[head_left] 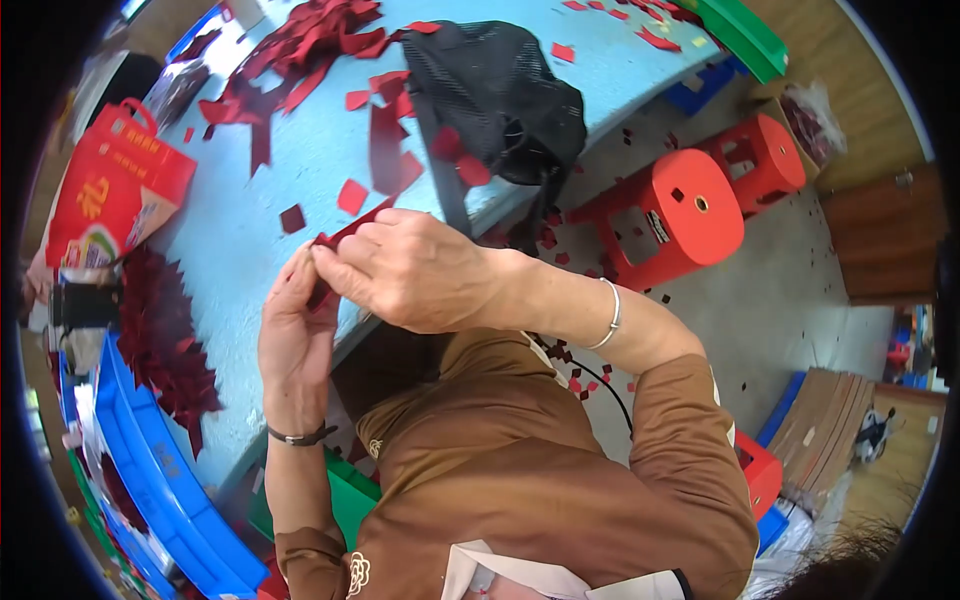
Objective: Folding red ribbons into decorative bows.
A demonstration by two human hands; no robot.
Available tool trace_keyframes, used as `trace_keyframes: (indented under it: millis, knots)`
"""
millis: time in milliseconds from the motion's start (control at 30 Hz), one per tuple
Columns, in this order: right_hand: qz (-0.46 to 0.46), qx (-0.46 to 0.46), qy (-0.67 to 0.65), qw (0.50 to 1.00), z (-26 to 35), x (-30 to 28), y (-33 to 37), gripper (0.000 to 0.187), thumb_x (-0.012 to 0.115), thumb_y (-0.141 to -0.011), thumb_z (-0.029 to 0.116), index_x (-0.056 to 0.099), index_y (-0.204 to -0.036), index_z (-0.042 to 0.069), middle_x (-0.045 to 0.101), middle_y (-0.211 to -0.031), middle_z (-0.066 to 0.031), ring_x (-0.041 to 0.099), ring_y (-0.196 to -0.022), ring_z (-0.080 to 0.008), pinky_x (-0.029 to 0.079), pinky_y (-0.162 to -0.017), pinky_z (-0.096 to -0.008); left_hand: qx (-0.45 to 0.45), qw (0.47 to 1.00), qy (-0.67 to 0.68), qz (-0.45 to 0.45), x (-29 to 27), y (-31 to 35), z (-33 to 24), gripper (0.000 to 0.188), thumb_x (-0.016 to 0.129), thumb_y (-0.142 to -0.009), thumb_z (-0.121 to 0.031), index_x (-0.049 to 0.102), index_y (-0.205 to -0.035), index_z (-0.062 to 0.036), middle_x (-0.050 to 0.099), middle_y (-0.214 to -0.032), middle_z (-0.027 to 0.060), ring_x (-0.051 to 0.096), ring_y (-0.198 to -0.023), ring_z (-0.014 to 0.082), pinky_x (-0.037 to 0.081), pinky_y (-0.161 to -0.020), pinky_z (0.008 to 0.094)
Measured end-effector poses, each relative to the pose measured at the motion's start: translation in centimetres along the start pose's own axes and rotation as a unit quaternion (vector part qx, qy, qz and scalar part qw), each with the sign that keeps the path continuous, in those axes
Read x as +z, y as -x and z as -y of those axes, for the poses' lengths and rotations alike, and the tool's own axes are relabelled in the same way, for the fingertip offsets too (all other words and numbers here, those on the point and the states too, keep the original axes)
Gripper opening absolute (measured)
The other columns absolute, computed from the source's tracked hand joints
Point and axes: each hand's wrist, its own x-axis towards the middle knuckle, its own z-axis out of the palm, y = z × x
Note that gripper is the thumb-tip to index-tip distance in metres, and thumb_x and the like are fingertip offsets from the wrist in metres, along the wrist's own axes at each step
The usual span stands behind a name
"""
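Over the near edge of the pale blue table, my two hands meet at a strip of dark red cloth [352,226]. My left hand [298,325] pinches it between thumb and fingers. My right hand [415,270] closes on it from the right, back of the hand up, so its grip is partly covered. Beyond the hands lie loose red squares [352,196] and a longer red strip [385,145]. A heap of red cloth strips [305,50] is on the far part of the table. Left of my left hand spreads a pile of dark red pieces [165,340].
A black mesh bag [490,90] rests at the table's right edge. A red paper bag [125,180] stands at the left, above a long blue bin [170,470]. Beneath the table is a green bin [350,500]. Red stools [700,205] stand on the scrap-strewn floor at right.
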Motion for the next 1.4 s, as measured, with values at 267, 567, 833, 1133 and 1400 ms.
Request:
trace_keyframes:
  millis: [267,567,833,1133,1400]
  knots:
    - [-0.055,-0.018,0.02,0.998,-5.3,-2.4,2.6,0.032,0.057,-0.074,0.013,0.061,-0.097,-0.008,0.053,-0.068,-0.0052,0.055,-0.061,-0.018,0.043,-0.054,-0.0295,0.009,0.999,-0.025,0.029,4.3,-4.4,1.5,0.028,0.056,-0.092,-0.009,0.055,-0.118,0.003,0.062,-0.11,0.0082,0.058,-0.101,0.0156,0.046,-0.091,0.0284]
    - [-0.088,-0.028,0.007,0.996,-5.2,-1.7,1.6,0.032,0.057,-0.073,0.013,0.062,-0.097,-0.008,0.054,-0.069,-0.006,0.056,-0.062,-0.0179,0.045,-0.055,-0.0302,0.044,0.997,-0.055,-0.007,3.5,-4.1,0.2,0.031,0.056,-0.093,-0.008,0.054,-0.12,0.0045,0.061,-0.114,0.0106,0.058,-0.104,0.0179,0.045,-0.094,0.0305]
    - [-0.068,-0.038,-0.034,0.996,-1.4,-0.2,-2.5,0.03,0.057,-0.072,0.01,0.06,-0.096,-0.007,0.054,-0.07,-0.0055,0.056,-0.063,-0.0176,0.045,-0.057,-0.0301,0.121,0.984,-0.112,-0.074,0.8,0.1,-2.9,0.026,0.057,-0.092,-0.007,0.057,-0.115,0.0044,0.064,-0.104,0.0098,0.061,-0.092,0.0153,0.049,-0.085,0.0279]
    - [-0.085,0.253,-0.282,0.922,9.0,-1.3,-8.1,0.017,0.067,-0.081,0.001,0.062,-0.097,-0.002,0.062,-0.084,-0.0114,0.06,-0.072,-0.0185,0.047,-0.063,-0.0276,0.181,0.968,-0.115,-0.129,-1.5,9.7,-8.5,0.019,0.066,-0.084,-0.002,0.067,-0.103,0.0022,0.069,-0.093,0.008,0.064,-0.083,0.0113,0.051,-0.077,0.0233]
    - [-0.008,0.452,-0.601,0.659,13.4,2.1,-8.6,0.028,0.068,-0.085,0.004,0.055,-0.109,-0.004,0.06,-0.1,-0.0065,0.058,-0.091,-0.0109,0.046,-0.082,-0.0239,0.202,0.964,-0.124,-0.121,-4.7,13.7,-9.7,0.019,0.067,-0.084,-0.004,0.067,-0.102,0.0027,0.069,-0.092,0.0088,0.064,-0.082,0.0125,0.052,-0.077,0.0249]
